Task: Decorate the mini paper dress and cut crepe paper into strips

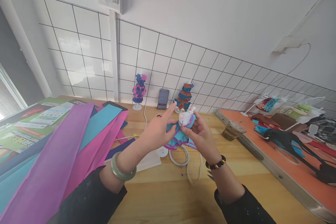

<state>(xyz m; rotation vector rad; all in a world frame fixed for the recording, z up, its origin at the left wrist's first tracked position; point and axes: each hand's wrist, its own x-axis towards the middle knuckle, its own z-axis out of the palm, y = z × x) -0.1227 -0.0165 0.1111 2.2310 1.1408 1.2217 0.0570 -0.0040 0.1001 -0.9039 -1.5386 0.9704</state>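
One dressed mannequin (179,134), between both hands (156,130) (203,138)

Single head-worn view, forward and down, close above wooden table (162,196), toward tiled wall (162,63)

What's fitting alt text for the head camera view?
A right hand holds a small white mannequin in a pleated turquoise dress, the left hand against it, above a pale wooden table. Long purple, turquoise, pink strips lie left.

Beyond the far edge of your wooden worktop (162,196) rises a white wall (196,7) with black-lined tiles (157,61); bright light shows at your left, probably a window (5,92).
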